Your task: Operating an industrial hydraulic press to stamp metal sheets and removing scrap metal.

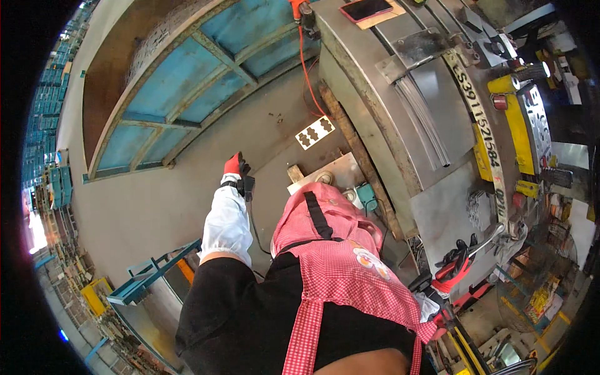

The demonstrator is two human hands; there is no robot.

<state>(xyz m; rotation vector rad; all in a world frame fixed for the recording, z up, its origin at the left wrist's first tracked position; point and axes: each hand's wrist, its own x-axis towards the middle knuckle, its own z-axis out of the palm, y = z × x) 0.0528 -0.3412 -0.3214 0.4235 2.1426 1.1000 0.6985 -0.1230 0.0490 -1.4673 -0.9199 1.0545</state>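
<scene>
My right hand (455, 262), in a red and black glove, is closed around a thin silver metal bar (492, 236) at the near edge of a grey steel worktable (381, 119). My left hand (235, 166), in a red glove with a white sleeve cover, hangs at my side over the concrete floor. A black shape and a thin black cable (257, 228) lie just below it; whether the hand holds them is unclear. A pink checked apron (337, 250) covers my front.
Steel sheets (437, 81) lie on the table beside a long white printed strip (481, 131), yellow machine parts (519, 128) and a phone (365, 7). An orange cable (307, 75) runs down the table's side. A large blue framed panel (187, 81) and a white card (314, 132) lie on the floor.
</scene>
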